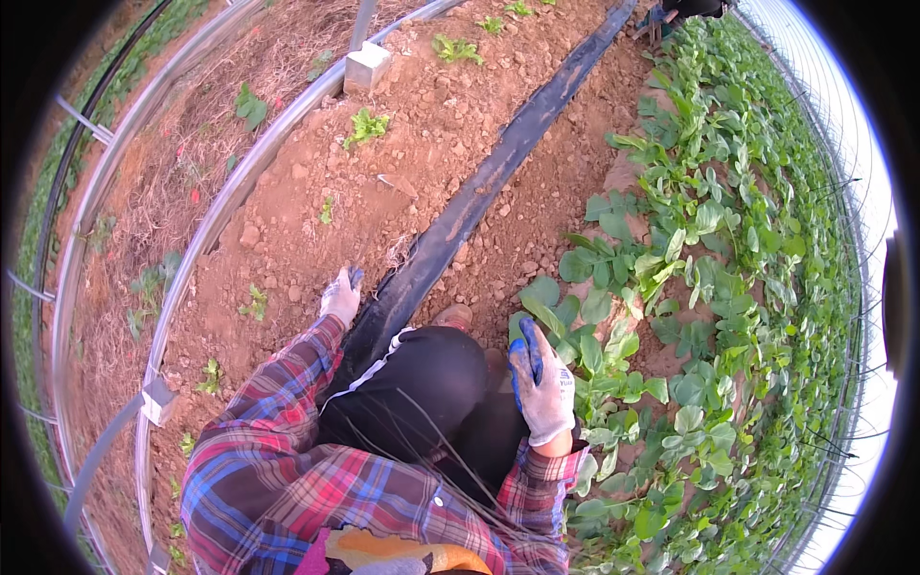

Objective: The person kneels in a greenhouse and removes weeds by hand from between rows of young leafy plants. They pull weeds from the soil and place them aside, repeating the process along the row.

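Note:
My left hand (343, 296), in a white work glove with blue-coated fingers, is low over bare soil just left of a long black plastic strip (460, 215). Its fingers point away from me, and the palm side is hidden. My right hand (543, 395) wears a matching glove, smudged with dirt. Its blue fingers are stretched out with a gap between them, holding nothing I can see. Broad green leaves (568, 316) of the dense crop row stand right beside its fingertips. A small light-green seedling (255, 303) grows in the soil left of my left hand.
More seedlings (366, 127) dot the soil. A metal rail (237, 180) with white blocks (366, 66) runs along the left, with dry vegetation (172, 158) beyond. Leafy crop (719, 345) fills the right side. Another person (690, 8) is partly visible at the far end.

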`<state>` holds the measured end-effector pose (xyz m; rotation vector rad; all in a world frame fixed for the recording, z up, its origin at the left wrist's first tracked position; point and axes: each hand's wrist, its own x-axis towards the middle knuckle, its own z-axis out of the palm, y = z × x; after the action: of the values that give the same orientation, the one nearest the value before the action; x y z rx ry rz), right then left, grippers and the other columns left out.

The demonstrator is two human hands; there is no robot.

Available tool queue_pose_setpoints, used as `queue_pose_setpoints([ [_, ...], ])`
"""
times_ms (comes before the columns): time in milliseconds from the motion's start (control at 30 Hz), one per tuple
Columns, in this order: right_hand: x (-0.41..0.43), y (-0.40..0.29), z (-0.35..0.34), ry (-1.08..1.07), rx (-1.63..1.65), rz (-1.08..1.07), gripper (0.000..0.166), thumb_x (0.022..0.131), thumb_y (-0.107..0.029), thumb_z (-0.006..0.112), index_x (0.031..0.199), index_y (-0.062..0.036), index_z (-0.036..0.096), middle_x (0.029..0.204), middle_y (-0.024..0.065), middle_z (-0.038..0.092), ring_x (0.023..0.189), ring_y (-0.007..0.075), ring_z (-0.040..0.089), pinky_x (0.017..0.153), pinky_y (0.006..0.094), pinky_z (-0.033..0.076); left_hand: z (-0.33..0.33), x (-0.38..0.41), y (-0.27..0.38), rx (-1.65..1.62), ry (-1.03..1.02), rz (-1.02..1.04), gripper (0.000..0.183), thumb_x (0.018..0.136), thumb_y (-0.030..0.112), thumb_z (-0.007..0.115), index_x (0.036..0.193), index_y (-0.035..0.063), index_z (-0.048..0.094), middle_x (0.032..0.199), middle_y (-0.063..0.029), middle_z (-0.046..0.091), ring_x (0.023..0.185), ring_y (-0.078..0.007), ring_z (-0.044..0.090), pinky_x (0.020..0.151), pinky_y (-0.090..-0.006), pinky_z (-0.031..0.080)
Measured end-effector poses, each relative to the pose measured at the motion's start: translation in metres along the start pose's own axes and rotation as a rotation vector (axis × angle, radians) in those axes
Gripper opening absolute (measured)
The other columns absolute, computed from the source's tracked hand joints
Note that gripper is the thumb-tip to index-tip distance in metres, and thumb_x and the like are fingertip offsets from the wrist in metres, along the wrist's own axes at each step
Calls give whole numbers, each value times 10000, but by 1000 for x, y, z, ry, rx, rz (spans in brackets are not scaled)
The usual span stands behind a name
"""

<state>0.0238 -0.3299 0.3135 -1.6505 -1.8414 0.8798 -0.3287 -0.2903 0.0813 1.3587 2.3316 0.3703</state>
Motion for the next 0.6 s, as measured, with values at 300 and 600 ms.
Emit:
queue_pose_setpoints([
  [300, 1, -3, -3, -7, 24, 0, 495, 876, -226, 600, 1319, -60, 453, 1221, 162, 577, 1074, 344, 574, 880, 381, 471, 6, 100, 103, -41, -5, 44, 422, 927, 422, 426, 1133, 66, 515, 1002, -227, 640, 951, -398, 610, 824, -490, 468],
  [600, 3, -8, 0, -3, -31, -21, 486, 880, -240, 599, 1314, -68, 463, 1195, 173, 588, 1043, 347, 589, 872, 385, 474, -8, 138, 105, 122, -95, 5, 351, 923, 330, 445, 1112, 42, 512, 1002, -237, 640, 960, -385, 621, 824, -481, 472],
])
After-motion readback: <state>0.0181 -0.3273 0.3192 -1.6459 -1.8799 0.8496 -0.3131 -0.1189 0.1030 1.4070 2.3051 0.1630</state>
